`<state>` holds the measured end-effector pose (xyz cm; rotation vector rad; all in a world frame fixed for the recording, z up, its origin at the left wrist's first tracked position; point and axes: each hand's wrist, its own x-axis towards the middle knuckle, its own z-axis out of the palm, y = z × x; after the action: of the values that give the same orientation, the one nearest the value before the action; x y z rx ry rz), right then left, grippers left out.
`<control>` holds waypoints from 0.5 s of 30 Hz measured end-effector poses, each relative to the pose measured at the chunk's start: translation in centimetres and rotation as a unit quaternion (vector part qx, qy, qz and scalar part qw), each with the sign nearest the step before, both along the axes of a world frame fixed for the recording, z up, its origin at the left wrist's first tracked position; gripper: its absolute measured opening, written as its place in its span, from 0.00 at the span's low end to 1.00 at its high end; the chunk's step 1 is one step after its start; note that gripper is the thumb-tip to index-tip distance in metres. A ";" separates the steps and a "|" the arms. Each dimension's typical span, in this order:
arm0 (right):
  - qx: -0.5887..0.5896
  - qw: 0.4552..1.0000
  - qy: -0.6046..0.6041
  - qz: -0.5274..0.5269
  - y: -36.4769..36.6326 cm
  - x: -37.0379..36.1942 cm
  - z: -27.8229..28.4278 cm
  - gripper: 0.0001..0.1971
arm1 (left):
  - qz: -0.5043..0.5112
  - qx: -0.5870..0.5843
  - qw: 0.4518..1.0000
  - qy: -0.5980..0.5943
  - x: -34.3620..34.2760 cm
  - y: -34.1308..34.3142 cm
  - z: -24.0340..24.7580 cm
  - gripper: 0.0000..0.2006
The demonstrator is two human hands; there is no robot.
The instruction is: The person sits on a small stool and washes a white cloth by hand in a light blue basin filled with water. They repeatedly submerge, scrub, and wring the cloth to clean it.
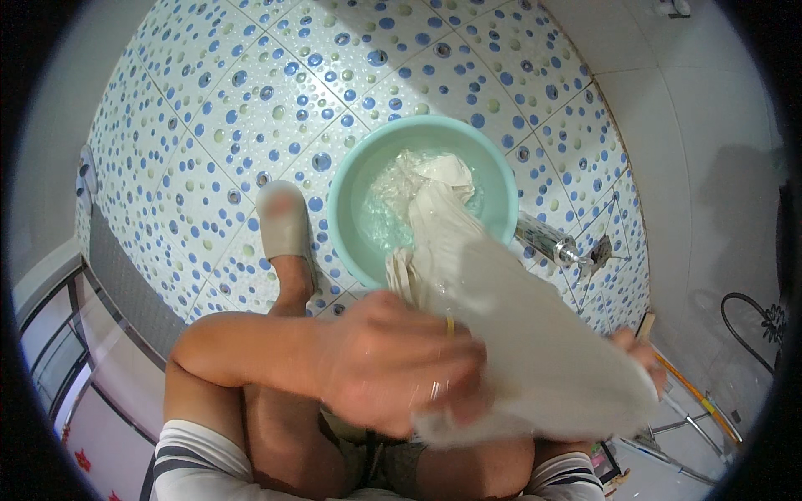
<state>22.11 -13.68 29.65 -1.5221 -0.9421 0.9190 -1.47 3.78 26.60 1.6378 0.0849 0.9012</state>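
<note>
White floor tiles (242,108) patterned with blue and green dots spread beneath everything, meeting a pale wall (647,108) on the right. Over at the left lie a grey mat (134,271) and, at the edge of view, a slipper (86,179); a foot in a beige slipper (286,224) rests beside the pale green basin (338,209). Just right of that basin is a metal cylinder (547,240), with a dark coiled hose (773,326) and an orange pole (702,397) farther out. Water fills part of the basin, where one end of the off-white cloth (535,342) lies bunched; the rest slants up over the rim toward the person's lap, hiding much of what is behind it. Blurred, the left hand (405,363) reaches across from the left, back upward, fingers curled closed on the near edge of the cloth. Opposite, the right hand (642,361) is at the cloth's far side, mostly covered by it, so how tightly it grips cannot be told.
</note>
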 end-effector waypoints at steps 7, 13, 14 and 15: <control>0.088 0.993 -0.070 0.030 0.7 0.5 -0.3 0.16 | -0.013 0.017 0.995 -0.096 -0.6 0.0 1.2 0.06; 0.032 0.969 -0.247 0.009 3.7 0.3 -12.1 0.16 | 0.116 0.033 0.955 0.272 0.8 0.4 -6.6 0.17; -0.013 0.970 -0.241 -0.030 3.6 0.5 -15.3 0.14 | 0.103 0.052 0.936 0.333 1.1 0.7 -8.7 0.23; -0.051 0.963 -0.264 0.023 4.1 0.9 -16.9 0.18 | 0.091 0.070 0.911 0.396 1.2 0.9 -10.8 0.30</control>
<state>23.02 -9.62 12.73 -1.8878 -1.3277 0.6046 -0.28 4.63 15.85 2.0684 0.7580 0.3255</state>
